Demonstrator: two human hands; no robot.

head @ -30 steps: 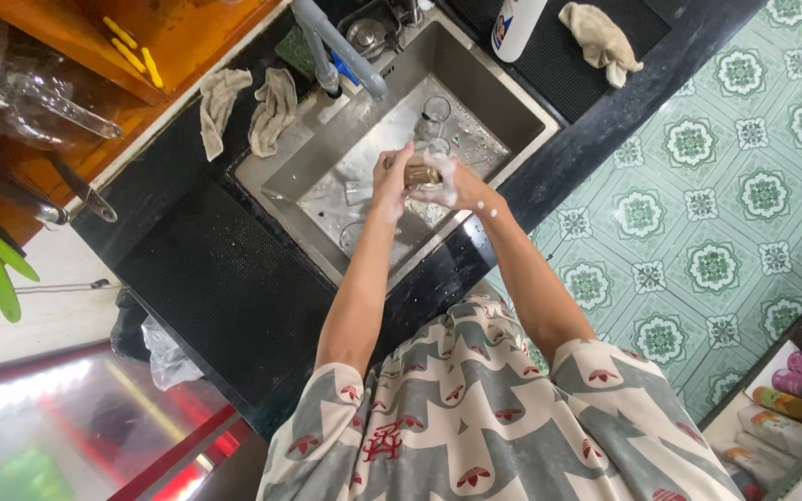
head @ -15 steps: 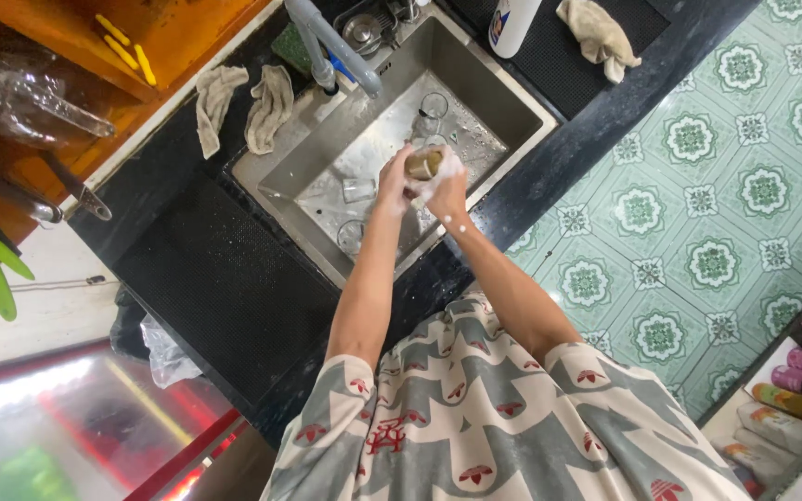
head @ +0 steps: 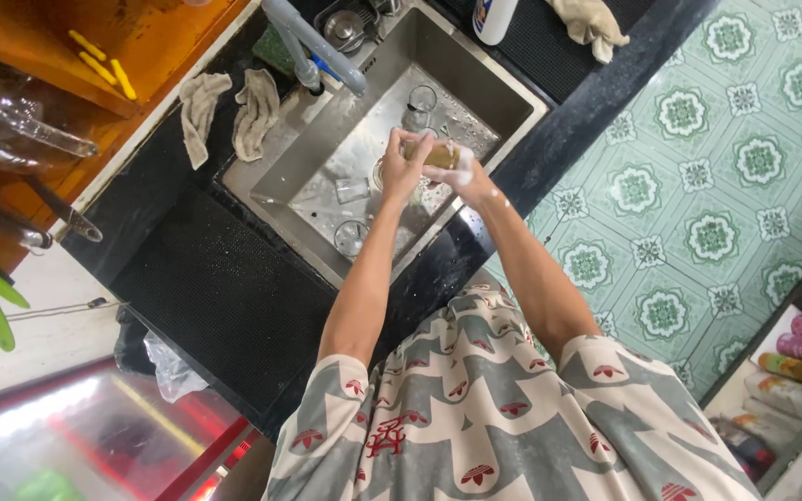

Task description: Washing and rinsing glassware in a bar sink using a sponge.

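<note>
Two hands working a soapy sponge over the steel sink.

From the head view, looking straight down: the left hand (head: pixel 405 165) and the right hand (head: pixel 469 178) meet above the sink (head: pixel 512 93), both closed around a yellowish sponge (head: pixel 438 153) held between them, with suds on the right hand's fingers. Whether something else sits behind the sponge I cannot tell. Below the hands, several clear glasses (head: pixel 352 189) lie and stand on the wet sink bottom. A grey faucet (head: pixel 313 42) reaches in from the far rim. Two crumpled cloths (head: pixel 229 109) lie on the black counter (head: pixel 225 297) beside the sink, and a white bottle (head: pixel 494 19) stands beyond the far corner.
</note>
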